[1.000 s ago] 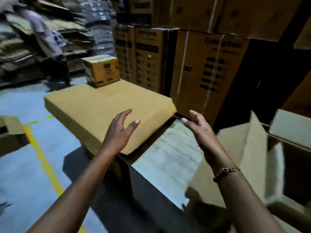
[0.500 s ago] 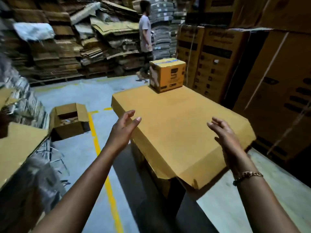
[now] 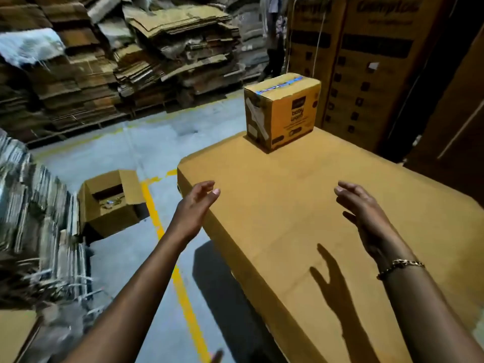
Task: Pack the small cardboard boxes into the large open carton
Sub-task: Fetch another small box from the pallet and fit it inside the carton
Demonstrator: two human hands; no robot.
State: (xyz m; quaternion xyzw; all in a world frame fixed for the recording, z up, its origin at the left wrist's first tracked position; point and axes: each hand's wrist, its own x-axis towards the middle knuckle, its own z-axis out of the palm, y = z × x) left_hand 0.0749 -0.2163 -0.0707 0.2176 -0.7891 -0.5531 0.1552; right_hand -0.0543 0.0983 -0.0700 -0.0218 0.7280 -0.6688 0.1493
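Note:
A small taped cardboard box (image 3: 284, 111) with dark print stands at the far end of a broad flat cardboard surface (image 3: 301, 205). My left hand (image 3: 195, 205) hovers at the surface's left edge, fingers loosely spread and empty. My right hand (image 3: 361, 208), with a bracelet on the wrist, is raised above the surface to the right, also empty. Both hands are well short of the small box. The large open carton is out of view.
An open brown box (image 3: 110, 203) sits on the grey floor to the left, beside a yellow floor line (image 3: 180, 279). Stacks of flattened cardboard (image 3: 117, 61) fill the back. Tall printed cartons (image 3: 366, 61) stand at the right. A person (image 3: 273, 35) stands behind.
The view has swung left and moved closer to the small box. Both hands have advanced over the flat surface. The open carton seen at the right a second ago is gone from view.

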